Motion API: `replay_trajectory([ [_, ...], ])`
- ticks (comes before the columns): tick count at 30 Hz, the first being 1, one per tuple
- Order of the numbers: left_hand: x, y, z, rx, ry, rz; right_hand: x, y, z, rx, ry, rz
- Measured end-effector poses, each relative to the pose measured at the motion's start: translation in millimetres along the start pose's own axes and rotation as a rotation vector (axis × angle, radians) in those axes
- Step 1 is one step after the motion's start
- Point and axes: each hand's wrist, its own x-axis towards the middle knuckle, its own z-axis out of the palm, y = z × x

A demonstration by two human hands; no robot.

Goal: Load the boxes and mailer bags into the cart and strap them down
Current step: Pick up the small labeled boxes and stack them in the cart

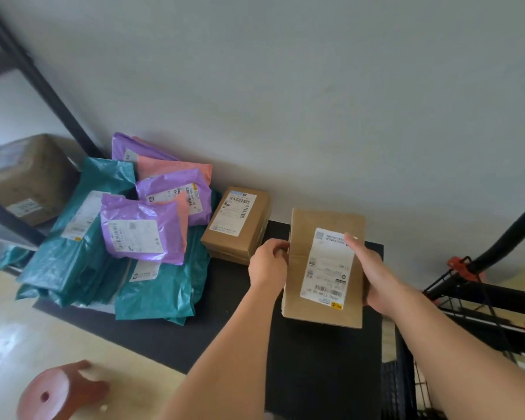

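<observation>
I hold a brown cardboard box (300, 268) with a white shipping label above the black mat (231, 301). My left hand (269, 266) grips its left edge and my right hand (372, 268) grips its right side, thumb across the label. Another labelled cardboard box (235, 221) lies on the mat by the wall, just left of the held one. A heap of teal mailer bags (73, 262), purple mailer bags (143, 228) and a pink one (170, 168) fills the mat's left part. The black wire cart (479, 301) with red fittings stands at the right edge.
A black metal shelf frame (40, 83) stands at the left with a large cardboard box (28, 177) on it. A pink round stool (58, 392) sits on the pale floor at bottom left. A grey wall runs behind everything.
</observation>
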Motion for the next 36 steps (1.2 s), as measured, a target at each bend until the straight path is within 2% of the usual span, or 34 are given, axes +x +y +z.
replay_trajectory([
  [8,-10,12,-13,-0.007,-0.003,-0.058,-9,31,13,0.187,-0.039,-0.008],
  [14,-37,-1,-23,-0.191,-0.210,-0.257,-35,45,13,0.132,-0.110,-0.018],
  [20,-70,-36,-42,-0.220,-0.302,-0.242,-77,84,23,0.127,-0.111,0.023],
  [26,-110,-48,-43,-0.110,-0.371,-0.150,-126,128,19,0.206,-0.050,-0.001],
  [29,-132,-46,-30,0.011,-0.392,-0.102,-149,150,12,0.238,0.052,-0.041],
  [32,-157,-45,-12,0.100,-0.339,-0.054,-172,168,-1,0.323,0.166,-0.093],
  [36,-191,-40,13,0.041,-0.265,-0.042,-200,180,-29,0.529,0.308,-0.199],
])
